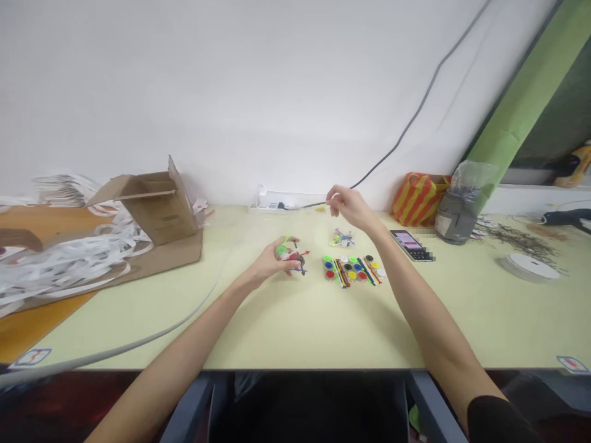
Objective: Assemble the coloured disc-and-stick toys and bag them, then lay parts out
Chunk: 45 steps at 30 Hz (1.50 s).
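My left hand (272, 261) rests on the pale yellow table (295, 320), fingers closed round a small bundle of coloured pieces (294, 255), green, red and black. My right hand (347, 206) is raised above the table, fingers pinched together; what it holds is too small to see. Below it lies a small heap of coloured bits (341, 237). In front of that sit rows of several small round colour pots with thin coloured sticks across them (353, 269).
An open cardboard box (152, 206) and a pile of white strips (60, 264) lie to the left. A phone (410, 244), a striped bag (418, 198), a taped jar (457, 212) and a white tape roll (526, 266) are to the right. A power strip (277, 202) sits by the wall.
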Each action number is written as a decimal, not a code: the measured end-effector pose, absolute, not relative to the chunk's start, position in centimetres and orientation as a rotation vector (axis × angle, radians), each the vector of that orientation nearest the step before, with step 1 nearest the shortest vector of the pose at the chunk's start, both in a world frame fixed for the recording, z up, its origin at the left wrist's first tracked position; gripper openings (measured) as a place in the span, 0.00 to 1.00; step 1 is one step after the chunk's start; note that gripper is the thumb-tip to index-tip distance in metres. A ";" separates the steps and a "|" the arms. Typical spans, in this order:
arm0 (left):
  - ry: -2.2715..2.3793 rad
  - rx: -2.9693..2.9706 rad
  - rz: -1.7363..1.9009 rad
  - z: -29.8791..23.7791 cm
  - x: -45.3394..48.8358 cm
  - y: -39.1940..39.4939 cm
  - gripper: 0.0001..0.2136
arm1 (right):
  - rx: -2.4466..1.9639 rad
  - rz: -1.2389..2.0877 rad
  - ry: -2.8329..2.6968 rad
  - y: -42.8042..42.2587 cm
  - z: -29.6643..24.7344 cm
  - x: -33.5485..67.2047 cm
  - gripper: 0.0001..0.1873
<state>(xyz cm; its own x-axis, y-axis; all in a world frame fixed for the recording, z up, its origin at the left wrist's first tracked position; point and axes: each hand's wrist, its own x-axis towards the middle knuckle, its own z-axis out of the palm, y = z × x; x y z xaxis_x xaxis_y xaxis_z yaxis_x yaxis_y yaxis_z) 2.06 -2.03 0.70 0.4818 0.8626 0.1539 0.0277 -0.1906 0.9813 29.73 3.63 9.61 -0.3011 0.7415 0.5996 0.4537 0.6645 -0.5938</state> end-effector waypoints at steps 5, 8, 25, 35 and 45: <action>0.764 1.580 0.854 0.4 2.5 -2.4 0.34 | -0.750 0.495 -1.787 0.9 12.6 28.7 0.12; 0.735 1.590 0.837 0.2 2.5 -2.4 0.34 | -0.725 0.547 -1.827 -0.2 13.2 27.5 0.12; 0.687 1.609 0.866 0.7 2.7 -2.9 0.34 | -0.696 0.448 -2.166 -1.1 12.0 24.2 0.12; 0.678 1.471 0.983 0.1 2.5 -2.2 0.22 | -0.849 0.719 -2.009 -0.2 8.4 24.5 0.26; 0.702 1.412 0.983 -0.2 2.9 -1.8 0.24 | -0.971 0.890 -1.466 -3.0 0.8 23.0 0.17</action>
